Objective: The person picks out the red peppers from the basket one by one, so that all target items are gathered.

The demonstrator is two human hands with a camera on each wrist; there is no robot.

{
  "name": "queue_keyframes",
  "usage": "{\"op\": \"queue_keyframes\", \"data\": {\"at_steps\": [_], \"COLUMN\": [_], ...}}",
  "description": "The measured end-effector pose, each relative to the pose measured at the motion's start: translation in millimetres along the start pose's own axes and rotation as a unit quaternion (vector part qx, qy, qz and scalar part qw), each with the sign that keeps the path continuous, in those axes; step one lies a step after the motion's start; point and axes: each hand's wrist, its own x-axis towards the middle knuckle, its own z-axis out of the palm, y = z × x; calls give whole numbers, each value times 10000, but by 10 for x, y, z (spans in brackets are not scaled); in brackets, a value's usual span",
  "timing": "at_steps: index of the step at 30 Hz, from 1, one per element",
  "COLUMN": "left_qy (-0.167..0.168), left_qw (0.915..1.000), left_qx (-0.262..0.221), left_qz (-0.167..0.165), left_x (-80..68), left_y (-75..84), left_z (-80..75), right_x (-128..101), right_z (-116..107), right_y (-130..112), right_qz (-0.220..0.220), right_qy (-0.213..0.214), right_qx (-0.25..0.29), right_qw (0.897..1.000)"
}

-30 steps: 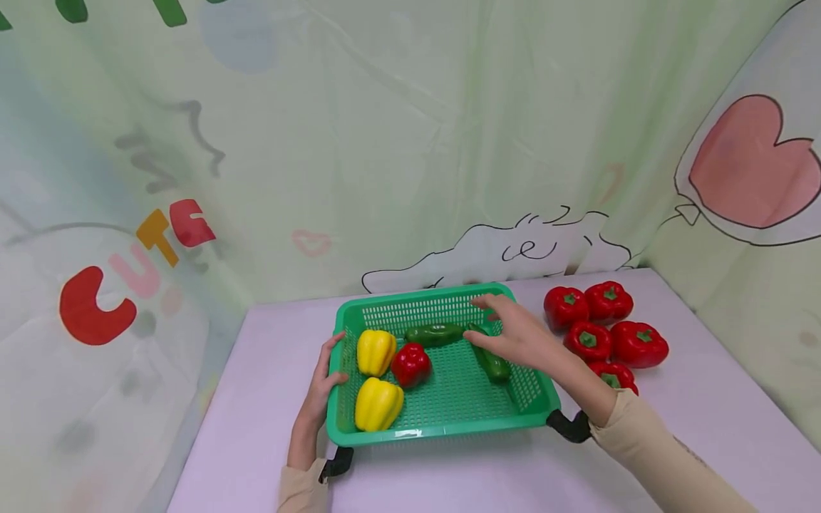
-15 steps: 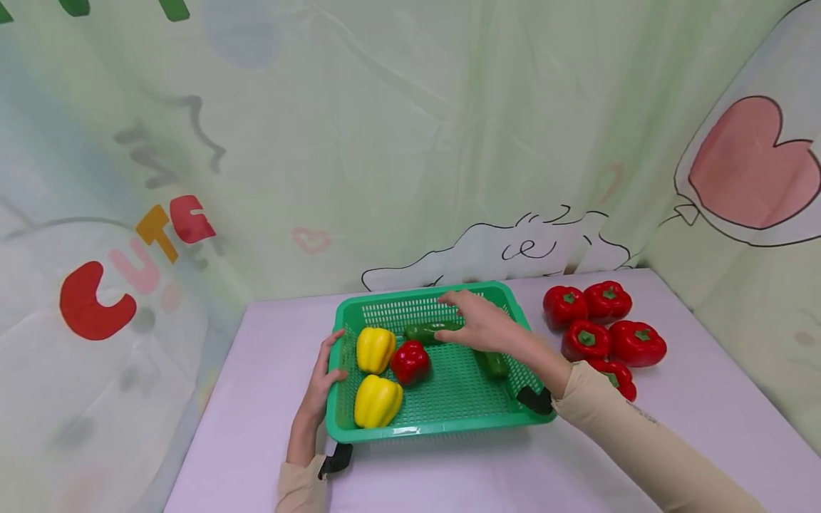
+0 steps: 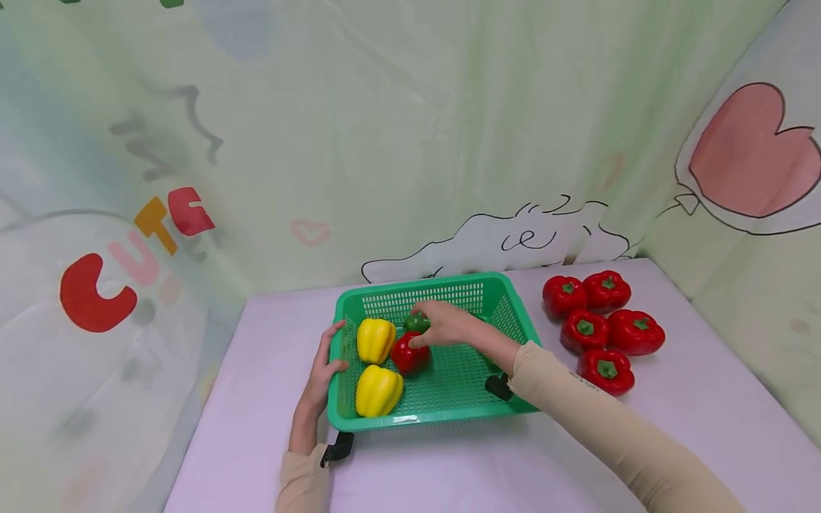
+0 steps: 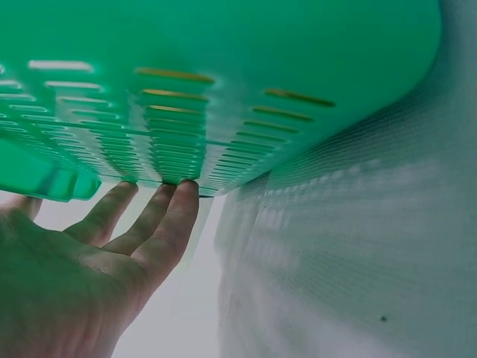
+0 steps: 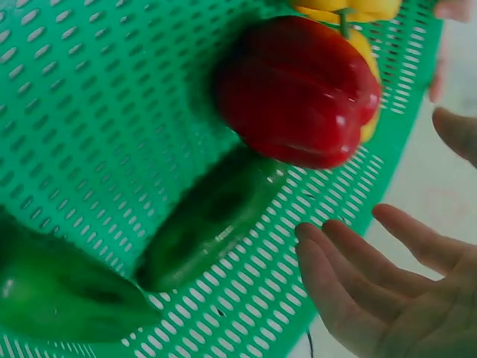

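A green plastic basket (image 3: 442, 422) stands on the table with two yellow bell peppers (image 3: 379, 390), a red bell pepper (image 3: 405, 358) and two long green peppers (image 5: 216, 224) in it. My right hand (image 3: 445, 324) hovers over the red pepper, fingers spread and apart from it in the right wrist view; it partly hides the green peppers in the head view. At the basket's left rim, my left hand (image 3: 321, 374) touches the side with fingers and thumb. The left wrist view shows those fingers (image 4: 168, 231) fairly straight, their tips against the perforated wall.
Several red bell peppers (image 3: 585, 331) lie in a group right of the basket on the pale lilac table (image 3: 256, 363). A printed curtain (image 3: 359, 157) hangs behind the table and along both sides. A black strap (image 3: 499, 387) sits at the right wrist.
My right hand has moved left across the basket, from above the right-hand green pepper to above the red pepper. The left hand stays at the rim. The head view has tilted slightly downward.
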Motion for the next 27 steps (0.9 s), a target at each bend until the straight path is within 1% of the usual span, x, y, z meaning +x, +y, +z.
{"op": "queue_keyframes", "data": {"at_steps": [3,5,9,13,18,21,24,27], "left_qy": [-49,-99,-186,-125,-103,-107,-100,-62], "left_qw": [10000,9999,9997,9998,9999,9998,9997,9998], "left_qx": [-57,-86,-139,-156,-123,-129,-157,-140], "left_qz": [46,59,57,70,60,98,147,157], "left_x": [23,29,26,24,20,27,35,40], "left_y": [1,-1,-5,-2,-9,-18,-16,-8], "left_z": [9,19,37,40,29,20,10,-2], "right_x": [104,158,227,263,282,300,318,339], "right_z": [46,89,164,208,273,312,328,320], "right_y": [25,62,138,173,184,202,219,227], "right_qz": [20,86,320,517,867,947,957,896], "right_qy": [-251,-432,-759,-925,-1158,-1217,-1182,-1096], "right_qx": [-123,-106,233,619,918,1034,1202,1254], "right_qw": [9996,9990,9963,9924,9852,9826,9810,9820]}}
